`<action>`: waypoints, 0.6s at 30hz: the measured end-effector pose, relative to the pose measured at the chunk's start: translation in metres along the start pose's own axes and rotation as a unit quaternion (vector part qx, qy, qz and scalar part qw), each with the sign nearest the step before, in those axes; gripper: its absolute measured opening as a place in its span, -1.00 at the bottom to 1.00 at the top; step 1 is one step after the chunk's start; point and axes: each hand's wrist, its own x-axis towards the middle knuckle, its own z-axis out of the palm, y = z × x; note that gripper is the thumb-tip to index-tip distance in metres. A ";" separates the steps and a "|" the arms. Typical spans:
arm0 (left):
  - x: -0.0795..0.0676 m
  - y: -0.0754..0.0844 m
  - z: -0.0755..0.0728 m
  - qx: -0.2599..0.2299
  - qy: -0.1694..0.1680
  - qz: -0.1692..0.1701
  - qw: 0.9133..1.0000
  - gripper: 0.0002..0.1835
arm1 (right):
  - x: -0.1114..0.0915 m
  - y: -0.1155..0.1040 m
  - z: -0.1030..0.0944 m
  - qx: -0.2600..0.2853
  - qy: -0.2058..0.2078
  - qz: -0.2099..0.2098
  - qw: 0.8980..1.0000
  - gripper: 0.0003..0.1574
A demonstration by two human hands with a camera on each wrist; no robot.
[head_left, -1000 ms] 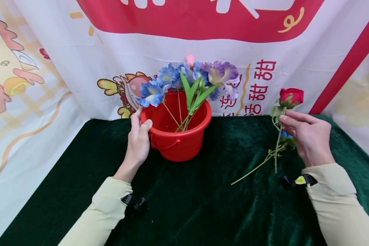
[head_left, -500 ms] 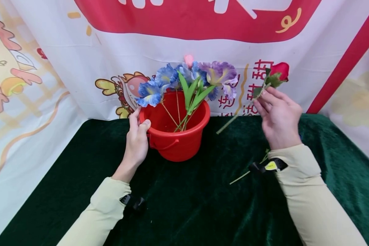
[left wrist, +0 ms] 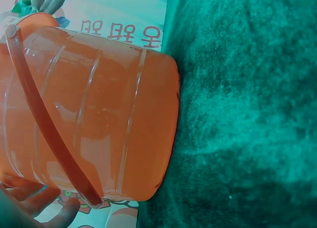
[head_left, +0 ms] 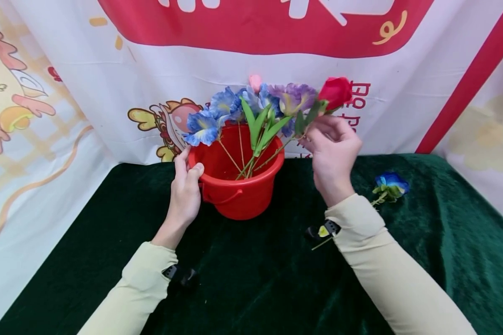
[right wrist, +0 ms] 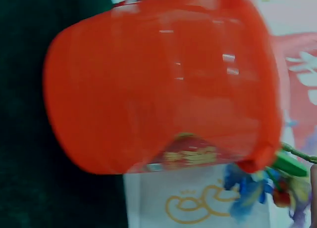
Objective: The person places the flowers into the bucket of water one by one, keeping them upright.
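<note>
A red plastic bucket [head_left: 245,200] stands upright on the dark green cloth. My left hand [head_left: 184,193] grips its left rim, thumb over the edge and fingers along the outside. My right hand [head_left: 335,151] pinches the stem of a red rose [head_left: 336,93] just below the bloom. The rose's stem slants down left over the bucket's right rim, its lower end inside the opening. Blue irises [head_left: 202,128], a purple iris [head_left: 294,97] and a pink tulip [head_left: 255,83] with green leaves lean inside the bucket. In the left wrist view the bucket handle [left wrist: 54,131] hangs down its side.
On the cloth to the right lies a blue flower [head_left: 391,182], its stem partly hidden under the right forearm. A printed white and red backdrop [head_left: 402,93] hangs right behind the table. The green cloth [head_left: 251,279] stretches in front of the bucket.
My right hand has carried the red rose up and left from the table's right side to the bucket, its stem now over the rim. The left hand has kept its hold.
</note>
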 end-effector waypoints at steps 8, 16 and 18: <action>0.000 -0.001 -0.001 0.001 0.001 -0.001 1.000 -0.31 | -0.016 0.028 0.009 -0.231 -0.083 -0.086 0.966 -0.83; 0.001 -0.001 0.000 -0.003 -0.001 0.001 1.000 -0.32 | -0.022 0.028 0.011 -0.298 -0.075 -0.042 0.951 -0.85; 0.001 -0.001 0.000 -0.005 -0.002 0.001 1.000 -0.32 | -0.023 0.026 0.009 -0.303 -0.068 -0.027 0.950 -0.84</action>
